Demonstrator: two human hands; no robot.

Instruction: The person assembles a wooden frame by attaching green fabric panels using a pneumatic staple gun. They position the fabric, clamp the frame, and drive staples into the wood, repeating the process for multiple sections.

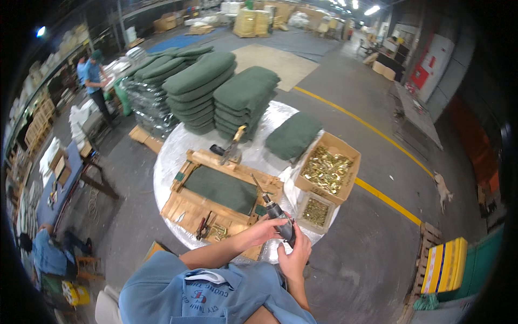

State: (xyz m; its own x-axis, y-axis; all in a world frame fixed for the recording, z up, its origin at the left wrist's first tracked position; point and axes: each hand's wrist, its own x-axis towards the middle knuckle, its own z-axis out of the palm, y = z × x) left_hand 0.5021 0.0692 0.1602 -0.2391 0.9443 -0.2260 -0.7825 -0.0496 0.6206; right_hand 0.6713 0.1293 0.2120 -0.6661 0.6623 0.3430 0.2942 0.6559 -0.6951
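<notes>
Both my hands hold a dark power screwdriver [281, 222] with a long thin bit pointing up and away. My left hand [263, 232] closes around its front part, and my right hand [295, 255] grips its rear end. Just beyond it, a wooden frame [208, 160] lies on the round table, with a flat green cushion [222, 190] inside. Red-and-black hand pliers [203, 225] and several brass-coloured metal fittings [219, 232] rest on the near side of the wood. A tool with a yellow handle [238, 134] stands at the frame's far side.
Right of the frame are a cardboard box [349, 186] of brass-coloured parts and a smaller tray [313, 228] of screws. A single green cushion [293, 135] lies beyond; stacked cushions [200, 92] stand behind. Two people [93, 75] work at left. An animal [442, 189] is on the right floor.
</notes>
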